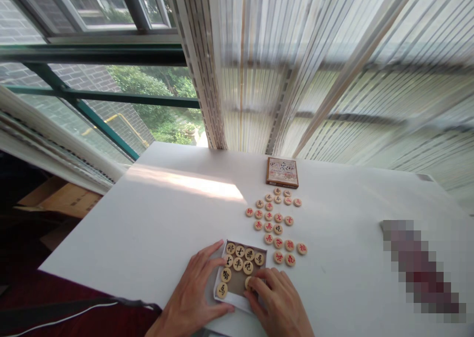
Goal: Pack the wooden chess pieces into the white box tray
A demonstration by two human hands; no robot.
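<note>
A shallow open box [239, 300] with white walls lies on the white table and holds several round wooden Chinese chess pieces with black characters, in uneven rows. My left hand [194, 287] grips the box along its left side, the thumb at the near corner and a fingertip over a black piece by the left wall. Inside the box, near its right wall, my right hand [276, 292] pinches a chess piece [249, 283] between thumb and fingers; its character is mostly hidden. Beyond the box, loose chess pieces [268, 216], mostly red-marked with a few black-marked, lie face up.
The box lid [282, 172], printed with Chinese writing, lies flat at the back of the table [344, 278]. A blurred-out object [420, 270] is at the right. Striped curtains [259, 70] and a window stand behind; a cardboard box [70, 201] is at the left.
</note>
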